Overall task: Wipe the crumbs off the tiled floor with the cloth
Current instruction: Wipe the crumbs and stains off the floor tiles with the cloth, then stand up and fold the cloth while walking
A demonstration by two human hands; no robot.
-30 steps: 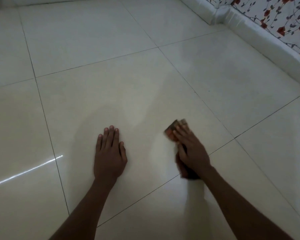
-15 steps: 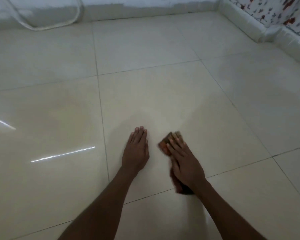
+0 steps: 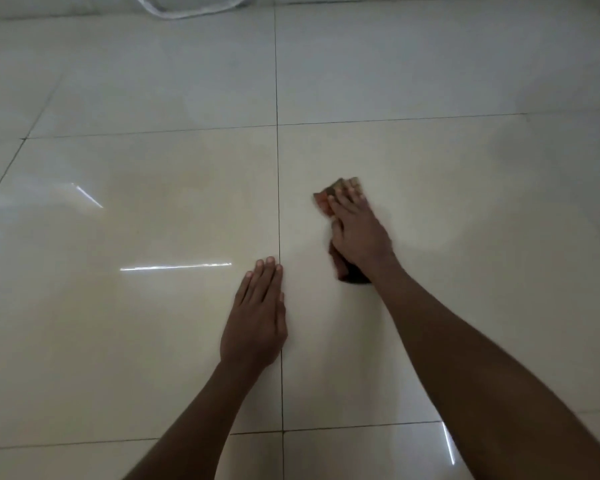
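Head view: the right hand [image 3: 359, 230] lies palm down on the cloth [image 3: 323, 201], pressing it flat to the floor [image 3: 153, 209]. Its fingers [image 3: 343, 199] are stretched straight forward over the cloth, not curled round it. The cloth lies under the hand from end to end: an orange-brown corner sticks out ahead and to the left of the fingertips, and a darker end shows from beneath the wrist. The middle of the cloth is hidden by the palm. The cloth is blurred, so its pattern cannot be made out.

The left hand [image 3: 257, 320] rests flat on the floor, fingers straight and close together, holding nothing. It sits nearer the person than the right hand and to its left, apart from the cloth. Its thumb side lies along a dark grout line [image 3: 277, 168] that runs away from the person; the cloth lies on the tile to the right of that line.

The floor is pale glossy tile with bright streaks of reflected light. No crumbs can be made out on it. At the far top edge a clear curved rim [image 3: 194, 10] sits on the floor, too cut off to identify.
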